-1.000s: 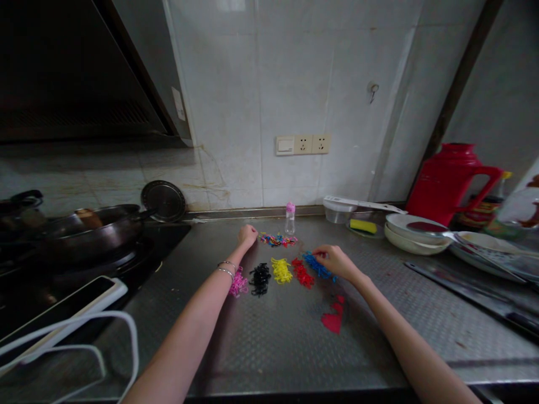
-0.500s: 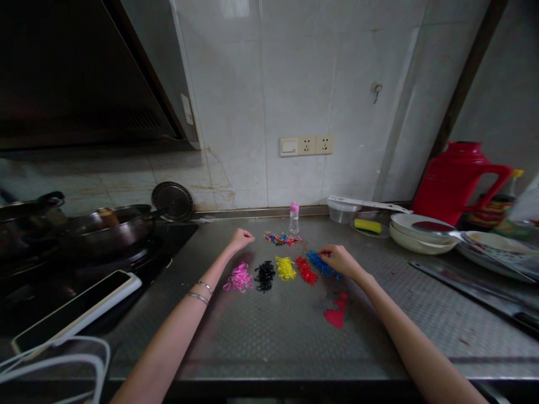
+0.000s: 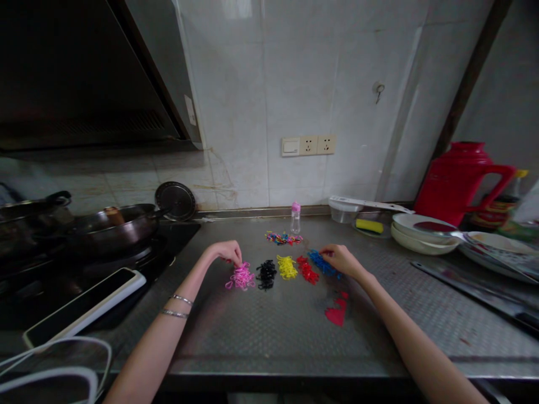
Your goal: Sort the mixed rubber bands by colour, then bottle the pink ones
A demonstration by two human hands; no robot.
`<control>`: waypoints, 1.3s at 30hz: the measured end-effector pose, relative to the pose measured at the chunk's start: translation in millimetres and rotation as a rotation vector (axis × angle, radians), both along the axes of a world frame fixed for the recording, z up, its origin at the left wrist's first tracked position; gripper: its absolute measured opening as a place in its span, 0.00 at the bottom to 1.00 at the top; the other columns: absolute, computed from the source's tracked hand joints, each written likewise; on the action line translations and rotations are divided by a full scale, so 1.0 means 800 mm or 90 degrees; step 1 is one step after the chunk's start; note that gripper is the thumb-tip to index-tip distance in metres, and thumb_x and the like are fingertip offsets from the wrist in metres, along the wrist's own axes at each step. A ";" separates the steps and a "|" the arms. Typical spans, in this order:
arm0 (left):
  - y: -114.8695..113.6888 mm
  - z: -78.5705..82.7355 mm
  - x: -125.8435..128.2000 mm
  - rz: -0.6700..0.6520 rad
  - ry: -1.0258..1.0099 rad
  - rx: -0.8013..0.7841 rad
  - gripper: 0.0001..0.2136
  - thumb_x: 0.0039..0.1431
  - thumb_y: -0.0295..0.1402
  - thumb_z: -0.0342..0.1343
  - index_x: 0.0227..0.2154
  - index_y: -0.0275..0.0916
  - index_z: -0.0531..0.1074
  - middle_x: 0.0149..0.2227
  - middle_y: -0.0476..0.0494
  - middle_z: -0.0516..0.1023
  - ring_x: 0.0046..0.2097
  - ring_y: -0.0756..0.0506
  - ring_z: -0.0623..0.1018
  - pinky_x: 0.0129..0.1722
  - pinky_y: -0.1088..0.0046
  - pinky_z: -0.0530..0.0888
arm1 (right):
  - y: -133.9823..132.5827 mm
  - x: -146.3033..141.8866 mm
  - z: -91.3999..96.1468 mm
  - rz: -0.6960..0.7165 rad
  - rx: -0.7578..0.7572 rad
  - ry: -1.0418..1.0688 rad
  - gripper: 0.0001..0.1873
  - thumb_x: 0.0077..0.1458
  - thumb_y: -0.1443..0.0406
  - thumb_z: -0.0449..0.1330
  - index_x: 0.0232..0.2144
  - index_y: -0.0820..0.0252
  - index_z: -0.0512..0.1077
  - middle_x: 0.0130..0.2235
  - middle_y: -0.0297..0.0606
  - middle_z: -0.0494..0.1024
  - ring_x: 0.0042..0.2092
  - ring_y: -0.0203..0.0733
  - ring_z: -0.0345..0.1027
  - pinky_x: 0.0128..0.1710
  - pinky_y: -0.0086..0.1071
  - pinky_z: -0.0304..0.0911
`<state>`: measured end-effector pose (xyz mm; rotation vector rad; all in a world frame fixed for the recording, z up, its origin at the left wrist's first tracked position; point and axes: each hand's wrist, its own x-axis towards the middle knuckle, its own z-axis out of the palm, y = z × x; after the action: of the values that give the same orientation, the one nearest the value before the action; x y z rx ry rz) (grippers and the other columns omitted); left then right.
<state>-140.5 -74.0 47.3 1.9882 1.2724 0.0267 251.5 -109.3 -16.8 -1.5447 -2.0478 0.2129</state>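
Note:
Small rubber bands lie sorted by colour in a row on the steel counter (image 3: 273, 331): a pink pile (image 3: 241, 277), a black pile (image 3: 266, 274), a yellow pile (image 3: 287, 267), a red pile (image 3: 307, 270) and a blue pile (image 3: 320, 264). Behind them lies a mixed-colour pile (image 3: 283, 238) beside a small clear bottle with a pink cap (image 3: 295, 217). My left hand (image 3: 226, 252) hovers just over the pink pile, fingers curled in a pinch. My right hand (image 3: 340, 259) rests at the blue pile, fingers pinched on something too small to name.
A wok (image 3: 113, 224) and a pot stand on the stove at left, with a phone (image 3: 84, 306) and white cable near the front edge. Bowls (image 3: 415, 231), a container with a yellow sponge (image 3: 369, 225), a knife (image 3: 475, 292) and a red thermos (image 3: 455, 179) crowd the right. A red patch (image 3: 337, 314) marks the counter.
My left hand has drawn back from beside the mixed pile to the pink pile. The right hand has stayed at the blue pile. The view has shifted slightly.

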 end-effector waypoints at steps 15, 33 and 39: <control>-0.016 0.016 -0.017 -0.007 -0.038 0.012 0.11 0.39 0.40 0.57 0.21 0.36 0.74 0.18 0.47 0.70 0.18 0.55 0.62 0.15 0.80 0.54 | 0.007 -0.008 0.014 -0.044 0.038 0.048 0.14 0.44 0.65 0.52 0.32 0.61 0.75 0.33 0.40 0.76 0.34 0.39 0.68 0.35 0.26 0.60; 0.007 -0.020 0.023 0.179 -0.201 0.306 0.12 0.45 0.37 0.51 0.23 0.31 0.72 0.17 0.48 0.69 0.20 0.53 0.65 0.21 0.79 0.59 | 0.104 -0.058 0.003 -0.170 -0.102 -0.024 0.15 0.46 0.58 0.55 0.34 0.57 0.74 0.35 0.40 0.75 0.37 0.40 0.68 0.31 0.26 0.58; 0.009 -0.021 0.021 0.192 -0.216 0.341 0.12 0.46 0.36 0.51 0.22 0.31 0.73 0.17 0.47 0.70 0.22 0.52 0.67 0.23 0.78 0.61 | 0.119 -0.071 -0.001 -0.165 -0.069 -0.020 0.20 0.46 0.61 0.55 0.43 0.57 0.68 0.39 0.40 0.74 0.39 0.41 0.67 0.33 0.27 0.58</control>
<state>-123.5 -67.1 30.7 2.0755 1.4185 0.8958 194.3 -14.2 -17.6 -1.8718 -1.8615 0.2039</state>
